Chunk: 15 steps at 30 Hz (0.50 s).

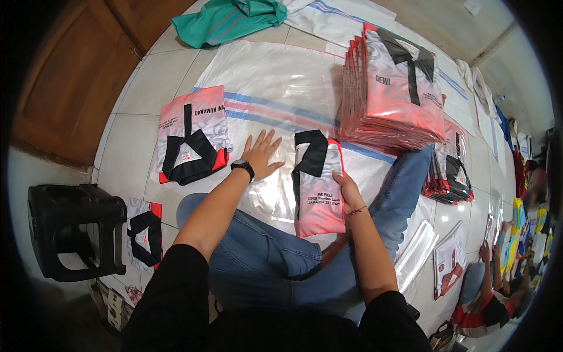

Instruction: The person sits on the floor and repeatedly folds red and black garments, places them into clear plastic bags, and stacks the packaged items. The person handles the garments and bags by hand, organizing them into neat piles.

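My left hand lies with spread fingers on a clear plastic bag, which rests on white woven sacking. My right hand grips the right edge of a folded pink, white and red shirt with a black collar, its front bearing writing. Another folded shirt with a black collar and placket lies left of my left hand. A tall stack of folded shirts in clear plastic bags stands beyond my right hand.
A green sack lies at the top. A black plastic stool and another folded shirt are at left. At right are a lower stack of bagged shirts, clear plastic bags, a white shirt and a seated person.
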Motion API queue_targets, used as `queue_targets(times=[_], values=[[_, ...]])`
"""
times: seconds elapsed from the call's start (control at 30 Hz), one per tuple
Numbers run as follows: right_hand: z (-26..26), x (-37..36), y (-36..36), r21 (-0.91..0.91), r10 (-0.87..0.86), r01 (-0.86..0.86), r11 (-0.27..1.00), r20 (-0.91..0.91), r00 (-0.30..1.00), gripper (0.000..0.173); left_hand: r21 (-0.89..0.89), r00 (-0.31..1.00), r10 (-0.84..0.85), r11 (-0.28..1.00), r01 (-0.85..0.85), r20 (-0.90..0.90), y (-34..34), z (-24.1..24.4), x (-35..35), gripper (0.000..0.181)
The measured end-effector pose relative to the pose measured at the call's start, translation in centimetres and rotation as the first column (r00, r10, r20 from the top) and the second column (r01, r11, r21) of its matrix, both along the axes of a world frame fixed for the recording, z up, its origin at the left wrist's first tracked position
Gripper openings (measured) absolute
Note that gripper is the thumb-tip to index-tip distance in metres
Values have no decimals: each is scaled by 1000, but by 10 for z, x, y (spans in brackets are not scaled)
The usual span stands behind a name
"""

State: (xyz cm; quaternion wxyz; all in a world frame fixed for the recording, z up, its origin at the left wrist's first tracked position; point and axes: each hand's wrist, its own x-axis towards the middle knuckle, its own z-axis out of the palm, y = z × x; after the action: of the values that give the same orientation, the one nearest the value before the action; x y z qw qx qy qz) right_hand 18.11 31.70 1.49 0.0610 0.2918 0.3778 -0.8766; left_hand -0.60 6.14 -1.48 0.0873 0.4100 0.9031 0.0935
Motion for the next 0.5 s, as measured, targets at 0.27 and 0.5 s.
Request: queue_targets(times=[0.27, 0.5], values=[[39, 11, -3, -6, -62, 62, 998, -32, 998, 33, 479, 965, -112, 878, -15, 236, 16, -14, -20, 22], [79, 15, -16, -103, -43, 23, 994, -195, 980, 46, 489, 974, -22, 867, -95, 227, 21, -15, -20, 13]])
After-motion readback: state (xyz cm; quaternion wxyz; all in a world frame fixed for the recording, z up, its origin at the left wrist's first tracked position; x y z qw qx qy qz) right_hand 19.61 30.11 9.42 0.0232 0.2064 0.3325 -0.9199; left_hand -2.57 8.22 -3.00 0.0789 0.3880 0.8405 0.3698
